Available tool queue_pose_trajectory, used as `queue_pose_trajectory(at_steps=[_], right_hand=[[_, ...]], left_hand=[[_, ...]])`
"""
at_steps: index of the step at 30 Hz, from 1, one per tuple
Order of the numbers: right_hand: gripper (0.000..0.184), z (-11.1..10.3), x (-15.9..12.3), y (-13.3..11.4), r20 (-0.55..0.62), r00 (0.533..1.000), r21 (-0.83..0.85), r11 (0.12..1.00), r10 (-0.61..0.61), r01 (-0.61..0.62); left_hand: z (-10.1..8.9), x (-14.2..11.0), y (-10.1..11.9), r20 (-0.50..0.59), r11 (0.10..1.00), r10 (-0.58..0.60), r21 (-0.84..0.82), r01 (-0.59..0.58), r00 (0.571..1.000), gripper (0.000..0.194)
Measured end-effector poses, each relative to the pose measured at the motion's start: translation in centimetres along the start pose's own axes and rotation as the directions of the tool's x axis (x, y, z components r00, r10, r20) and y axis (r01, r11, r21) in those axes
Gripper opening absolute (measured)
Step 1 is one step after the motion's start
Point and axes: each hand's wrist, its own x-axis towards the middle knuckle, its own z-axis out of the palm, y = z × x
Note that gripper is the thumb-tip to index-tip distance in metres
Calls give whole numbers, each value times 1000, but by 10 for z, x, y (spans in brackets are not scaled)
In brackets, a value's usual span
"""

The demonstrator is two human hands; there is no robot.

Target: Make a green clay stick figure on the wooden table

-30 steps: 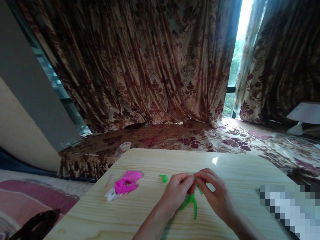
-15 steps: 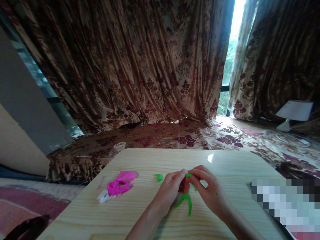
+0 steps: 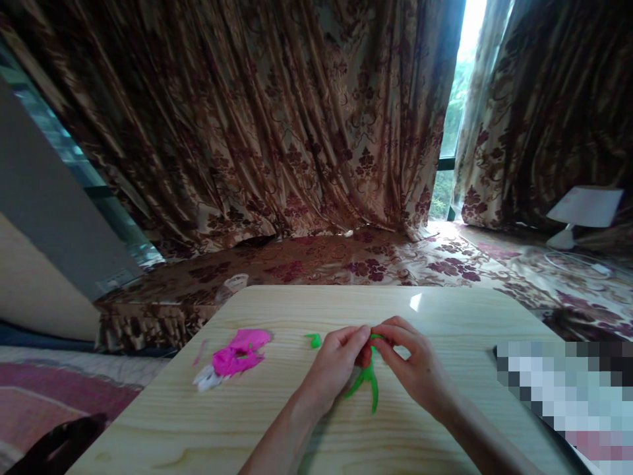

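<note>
My left hand point(image 3: 336, 366) and my right hand point(image 3: 413, 366) meet over the middle of a light wooden table point(image 3: 306, 429). Both pinch the top of a small green clay piece point(image 3: 366, 386) whose thin strands trail down onto the table between them. A bit of dark red shows between my fingertips; what it is I cannot make out. Just left of my left hand lies a small green scrap point(image 3: 313, 340). Farther left rests a bright pink lump point(image 3: 238, 354) with a white bit beside it.
A blurred-out patch point(image 3: 558, 389) covers the table's right edge. Patterned curtains point(image 3: 297, 132) hang behind, with floral cloth on the floor. A white lamp point(image 3: 583, 211) stands at the right. A clear cup point(image 3: 232, 287) sits just past the table's far left corner.
The view has shifted slightly. My hands stay pinched together on the green piece, with only small finger movements.
</note>
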Motion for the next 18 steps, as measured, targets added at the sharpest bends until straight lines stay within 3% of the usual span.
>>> queue_pose_trajectory(at_steps=[8, 12, 18], right_hand=[[18, 0, -3, 7, -5, 1000, -1, 1000, 11, -11], [34, 1, -4, 6, -21, 997, 81, 994, 78, -76], [18, 0, 0, 2, 9, 999, 13, 999, 49, -49]], left_hand=[[-1, 1, 0, -33, 993, 30, 116, -25, 999, 35], [-1, 1, 1, -46, 998, 17, 66, -14, 999, 35], [-1, 1, 2, -56, 1000, 13, 5, -13, 998, 31]])
